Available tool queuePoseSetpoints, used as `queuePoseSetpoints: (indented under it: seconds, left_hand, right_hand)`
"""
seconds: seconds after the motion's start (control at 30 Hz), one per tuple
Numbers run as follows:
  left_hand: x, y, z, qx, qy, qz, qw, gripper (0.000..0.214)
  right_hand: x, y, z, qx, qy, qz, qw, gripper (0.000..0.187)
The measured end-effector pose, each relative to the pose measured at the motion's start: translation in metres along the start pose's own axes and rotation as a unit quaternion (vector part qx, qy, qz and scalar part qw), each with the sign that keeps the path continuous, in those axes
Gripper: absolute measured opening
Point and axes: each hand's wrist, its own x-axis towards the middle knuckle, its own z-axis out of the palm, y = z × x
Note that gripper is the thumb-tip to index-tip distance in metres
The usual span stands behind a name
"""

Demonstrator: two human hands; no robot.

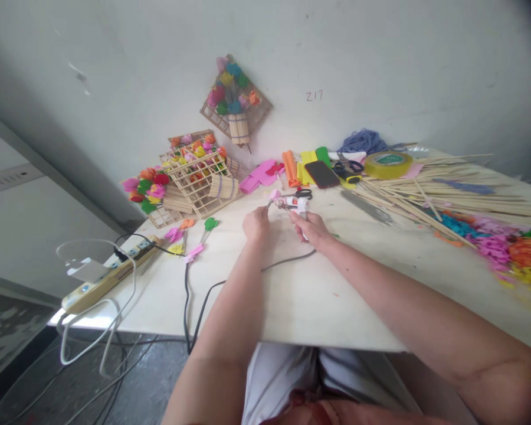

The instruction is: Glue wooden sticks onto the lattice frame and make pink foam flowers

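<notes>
Near the middle of the table, my right hand (310, 230) is wrapped round a white hot glue gun (298, 204). The gun's nozzle points left, toward a small pink paper flower (275, 195). My left hand (256, 224) pinches the flower by its thin stem, close below the petals. Nozzle and flower look very close; I cannot tell whether they touch. A dark cord (287, 260) runs from the gun to the left. Just behind the gun lie black-handled scissors (304, 193). Left of my left hand are finished flowers on wire stems, among them a green one (211, 224).
A power strip (110, 277) with cables lines the left table edge. Bamboo lattice panels with paper flowers (199, 177) stand behind it. At the back are a phone (322, 174) and a tape roll (388, 164). Bamboo sticks (451, 195) and coloured paper pieces (495, 248) cover the right.
</notes>
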Motion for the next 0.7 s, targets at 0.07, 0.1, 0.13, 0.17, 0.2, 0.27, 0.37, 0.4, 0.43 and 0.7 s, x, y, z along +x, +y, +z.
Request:
queuePoseSetpoints:
  seconds: [0.07, 0.1, 0.13, 0.17, 0.2, 0.27, 0.37, 0.4, 0.43, 0.7]
  left_hand:
    - [0.0001, 0.0002, 0.0002, 0.003, 0.001, 0.000, 1.000, 0.034]
    - [0.0002, 0.0002, 0.0005, 0.005, 0.003, 0.000, 1.000, 0.034]
    - [0.0003, 0.0001, 0.0007, 0.006, 0.003, 0.000, 1.000, 0.034]
    - [0.0005, 0.0000, 0.0009, 0.006, 0.003, -0.001, 1.000, 0.034]
    - [0.0006, -0.0001, 0.0010, 0.006, 0.002, -0.001, 1.000, 0.034]
    - [0.0007, -0.0002, 0.0010, 0.005, -0.002, -0.002, 1.000, 0.034]
    - [0.0005, -0.0002, 0.0006, 0.006, -0.003, 0.000, 1.000, 0.034]
    - [0.0004, -0.0003, 0.0006, 0.006, -0.003, 0.001, 1.000, 0.034]
    - [0.0004, -0.0003, 0.0006, 0.005, -0.002, 0.002, 1.000, 0.034]
    - [0.0014, -0.0020, 0.0025, 0.000, -0.002, 0.002, 1.000, 0.034]
  right_hand:
    - [-0.0002, -0.0005, 0.0001, 0.002, -0.001, -0.001, 1.000, 0.039]
    - [-0.0004, -0.0007, 0.0000, 0.004, -0.002, -0.001, 1.000, 0.039]
    - [-0.0005, -0.0009, 0.0000, 0.005, -0.002, -0.001, 1.000, 0.039]
    - [-0.0005, -0.0009, -0.0001, 0.006, -0.002, -0.003, 1.000, 0.039]
    - [-0.0005, -0.0008, -0.0003, 0.007, -0.003, -0.006, 1.000, 0.039]
    - [-0.0003, -0.0004, -0.0005, 0.007, -0.003, -0.012, 1.000, 0.039]
    - [0.0003, 0.0004, -0.0007, -0.001, -0.001, -0.016, 1.000, 0.039]
    - [0.0005, 0.0007, -0.0008, -0.004, -0.001, -0.016, 1.000, 0.039]
    - [0.0008, 0.0010, -0.0008, -0.007, -0.001, -0.017, 1.000, 0.039]
    - [0.0027, 0.0041, -0.0008, -0.015, 0.003, -0.010, 1.000, 0.039]
